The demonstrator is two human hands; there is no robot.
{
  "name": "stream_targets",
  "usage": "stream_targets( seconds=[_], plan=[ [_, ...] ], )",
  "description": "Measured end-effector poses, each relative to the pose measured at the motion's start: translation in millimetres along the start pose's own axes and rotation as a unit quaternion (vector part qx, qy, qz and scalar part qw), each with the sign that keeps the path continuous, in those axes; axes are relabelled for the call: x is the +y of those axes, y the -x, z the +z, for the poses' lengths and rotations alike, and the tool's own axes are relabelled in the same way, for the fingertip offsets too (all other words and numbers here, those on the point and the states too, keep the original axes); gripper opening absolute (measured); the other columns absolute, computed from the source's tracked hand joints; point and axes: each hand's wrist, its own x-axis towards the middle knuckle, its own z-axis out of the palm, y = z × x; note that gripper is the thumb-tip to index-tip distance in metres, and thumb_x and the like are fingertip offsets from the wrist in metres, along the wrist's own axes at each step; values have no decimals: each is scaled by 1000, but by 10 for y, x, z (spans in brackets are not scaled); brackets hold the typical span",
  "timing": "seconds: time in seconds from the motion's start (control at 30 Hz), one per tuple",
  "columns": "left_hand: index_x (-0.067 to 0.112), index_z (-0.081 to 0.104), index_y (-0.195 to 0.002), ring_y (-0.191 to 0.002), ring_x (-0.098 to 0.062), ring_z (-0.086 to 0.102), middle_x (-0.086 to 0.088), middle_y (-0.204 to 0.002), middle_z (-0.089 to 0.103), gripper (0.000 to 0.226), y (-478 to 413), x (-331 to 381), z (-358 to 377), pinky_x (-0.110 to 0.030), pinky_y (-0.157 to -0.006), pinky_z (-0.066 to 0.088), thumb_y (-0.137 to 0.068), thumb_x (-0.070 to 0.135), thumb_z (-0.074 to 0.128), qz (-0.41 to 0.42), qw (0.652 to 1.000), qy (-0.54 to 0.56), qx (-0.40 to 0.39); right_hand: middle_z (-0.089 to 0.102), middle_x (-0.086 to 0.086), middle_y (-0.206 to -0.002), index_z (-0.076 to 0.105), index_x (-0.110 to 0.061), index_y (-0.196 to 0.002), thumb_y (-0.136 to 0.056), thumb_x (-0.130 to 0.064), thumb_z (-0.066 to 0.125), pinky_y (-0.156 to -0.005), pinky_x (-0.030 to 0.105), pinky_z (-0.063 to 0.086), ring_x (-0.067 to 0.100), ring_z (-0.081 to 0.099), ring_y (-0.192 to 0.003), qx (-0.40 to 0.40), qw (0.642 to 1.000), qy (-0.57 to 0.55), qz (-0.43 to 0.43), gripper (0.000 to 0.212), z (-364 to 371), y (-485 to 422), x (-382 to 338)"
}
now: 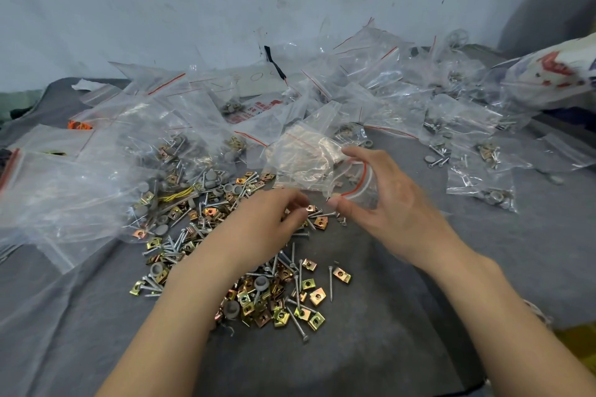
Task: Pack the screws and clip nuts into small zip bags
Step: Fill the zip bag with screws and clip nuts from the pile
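Observation:
A loose pile of silver screws point(298, 287), gold clip nuts point(317, 296) and grey caps lies on the grey cloth in front of me. My right hand point(383, 206) holds a small clear zip bag point(350, 184) with a red strip, its mouth held open between thumb and fingers. My left hand point(267, 222) hovers over the pile, its fingertips pinching a clip nut point(310, 208) right beside the bag's mouth.
Several filled and empty zip bags point(480, 155) are heaped along the back and both sides. A big crumpled plastic sheet point(64, 190) lies at the left. A printed bag point(554, 74) sits at the far right. Behind stands a pale wall.

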Motion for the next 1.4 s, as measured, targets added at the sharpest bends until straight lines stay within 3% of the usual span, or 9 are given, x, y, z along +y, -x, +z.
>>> stream_targets(
  seconds=[0.13, 0.23, 0.33, 0.47, 0.63, 0.77, 1.0, 1.23, 1.4],
  plan=[
    [27, 62, -125, -104, -5, 52, 14, -112, 55, 29, 71, -37, 27, -23, -90, 41, -101, 36, 50, 13, 1000, -19, -10, 56, -21, -126, 42, -47, -135, -81, -64, 68, -94, 11, 41, -3, 56, -113, 69, 991, -108, 25, 62, -108, -76, -16],
    [27, 62, -126, -106, -5, 53, 14, -115, 56, 30, 94, -60, 24, -26, -93, 44, -102, 37, 48, 9, 1000, -11, -9, 63, -18, -121, 46, -47, -131, -80, -65, 71, -99, 25, 47, 2, 61, -114, 132, 969, -203, 41, 59, -239, -146, -76],
    [28, 61, -126, -108, -7, 53, 13, -117, 56, 29, 100, -67, 18, -32, -97, 46, -102, 37, 48, 10, 1000, -14, -8, 65, -8, -119, 51, -34, -131, -84, -52, 74, -102, 33, 50, 10, 63, -115, 194, 938, -284, 34, 56, -304, -179, -154],
    [30, 59, -128, -114, -11, 51, 10, -123, 55, 32, 107, -55, 26, -37, -101, 44, -100, 42, 49, 10, 999, -31, -15, 66, 2, -119, 51, -24, -132, -86, -43, 72, -106, 42, 48, 23, 63, -116, 205, 917, -340, 48, 54, -340, -202, -190],
    [38, 52, -132, -128, -12, 38, 12, -138, 44, 36, 121, -47, 44, -39, -110, 34, -98, 47, 52, 13, 995, -93, -46, 65, -3, -117, 51, -26, -133, -85, -47, 74, -94, 24, 51, 12, 65, -112, 197, 928, -315, 31, 56, -318, -192, -202],
    [37, 50, -133, -129, -14, 38, 11, -139, 43, 34, 112, -42, 73, -40, -111, 33, -99, 41, 51, 14, 991, -133, -29, 64, -17, -118, 50, -45, -128, -80, -61, 74, -102, 32, 48, 5, 62, -114, 153, 953, -258, 38, 57, -240, -154, -181],
    [35, 48, -136, -128, -20, 41, 4, -136, 46, 35, 66, -21, 184, -40, -108, 30, -102, 44, 43, -35, 976, -210, 37, 61, -21, -121, 48, -38, -134, -80, -57, 73, -92, 4, 37, -4, 57, -115, 98, 974, -200, 37, 62, -89, -125, -212],
    [37, 52, -130, -126, -20, 44, 5, -132, 50, 28, 4, -127, 131, -41, -105, 31, -102, 38, 44, -59, 974, -210, 57, 57, -20, -127, 42, -51, -134, -78, -73, 65, -99, 18, 42, -2, 55, -119, 52, 988, -142, 24, 65, 69, -135, -192],
    [35, 56, -125, -122, -21, 48, 6, -126, 53, 26, 20, -227, 69, -41, -102, 35, -101, 34, 47, -69, 978, -187, 65, 52, -29, -128, 39, -50, -135, -78, -75, 63, -100, 13, 37, -9, 48, -123, 22, 994, -108, 11, 67, 144, -131, -154]
  ],
)
